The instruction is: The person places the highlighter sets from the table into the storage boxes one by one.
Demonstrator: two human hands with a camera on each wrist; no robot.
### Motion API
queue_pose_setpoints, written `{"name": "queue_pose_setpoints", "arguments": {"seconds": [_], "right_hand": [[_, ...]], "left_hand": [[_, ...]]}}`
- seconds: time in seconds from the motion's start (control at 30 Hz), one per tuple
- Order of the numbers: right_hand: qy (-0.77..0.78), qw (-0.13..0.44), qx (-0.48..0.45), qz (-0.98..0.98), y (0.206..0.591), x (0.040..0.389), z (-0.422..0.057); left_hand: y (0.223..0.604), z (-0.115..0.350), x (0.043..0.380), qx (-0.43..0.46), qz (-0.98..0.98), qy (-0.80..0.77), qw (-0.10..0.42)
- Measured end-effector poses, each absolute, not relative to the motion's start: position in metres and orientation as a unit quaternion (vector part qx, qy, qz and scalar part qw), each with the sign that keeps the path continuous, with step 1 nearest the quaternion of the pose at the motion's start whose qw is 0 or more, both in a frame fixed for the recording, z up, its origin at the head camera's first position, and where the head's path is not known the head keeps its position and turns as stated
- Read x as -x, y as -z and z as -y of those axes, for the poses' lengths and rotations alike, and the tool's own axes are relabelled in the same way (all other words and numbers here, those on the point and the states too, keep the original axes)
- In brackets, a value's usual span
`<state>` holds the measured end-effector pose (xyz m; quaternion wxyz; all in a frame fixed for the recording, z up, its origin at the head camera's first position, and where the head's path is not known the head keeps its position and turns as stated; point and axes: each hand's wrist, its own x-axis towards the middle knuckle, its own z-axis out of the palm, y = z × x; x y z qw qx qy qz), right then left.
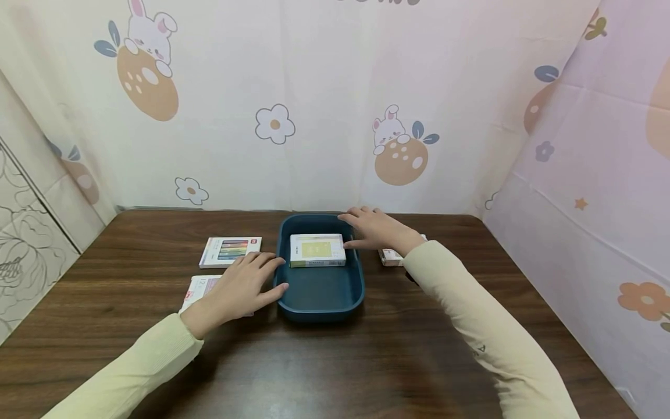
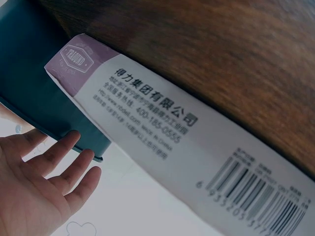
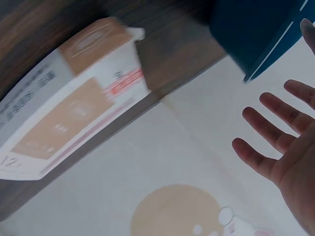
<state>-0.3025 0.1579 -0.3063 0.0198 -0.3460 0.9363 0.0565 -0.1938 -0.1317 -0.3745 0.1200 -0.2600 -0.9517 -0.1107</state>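
Note:
A dark blue rectangular bin [image 1: 320, 299] stands in the middle of the table, with a white and yellow-green box [image 1: 317, 250] lying in its far half. My left hand [image 1: 243, 288] is at the bin's left rim, fingers spread and holding nothing. Under that forearm lies a white and purple box [image 2: 147, 118], partly hidden in the head view. At the right far rim, my right hand [image 1: 374, 227] reaches over the bin with loosely extended fingers. A white and brown box [image 3: 74, 108] lies right of the bin, mostly hidden behind the right wrist in the head view.
A flat white box with colored sticks pictured on it [image 1: 230, 252] lies left of the bin. The brown wooden table [image 1: 314, 372] ends at a patterned curtain [image 1: 324, 116] behind, and another curtain [image 1: 586, 192] hangs along the right side.

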Motion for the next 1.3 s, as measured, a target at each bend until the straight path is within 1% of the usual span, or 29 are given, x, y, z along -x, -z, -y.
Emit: {"name": "queue_pose_setpoints", "arguments": {"seconds": [0.13, 0.27, 0.47, 0.83, 1.3], "right_hand": [[-0.036, 0.014, 0.344, -0.938, 0.307, 0.302, -0.172], [-0.027, 0.012, 0.331, -0.943, 0.309, 0.302, -0.188], [-0.018, 0.032, 0.301, -0.953, 0.315, 0.301, -0.208], [0.011, 0.058, 0.274, -0.960, 0.332, 0.303, -0.239], [0.012, 0.083, 0.242, -0.967, 0.348, 0.306, -0.258]], "left_hand": [[0.374, 0.132, 0.194, 0.257, 0.954, 0.113, 0.109], [0.374, 0.132, 0.194, 0.258, 0.954, 0.111, 0.108], [0.374, 0.132, 0.194, 0.255, 0.955, 0.112, 0.105], [0.374, 0.132, 0.194, 0.252, 0.956, 0.112, 0.101], [0.375, 0.133, 0.194, 0.255, 0.955, 0.109, 0.107]]}}
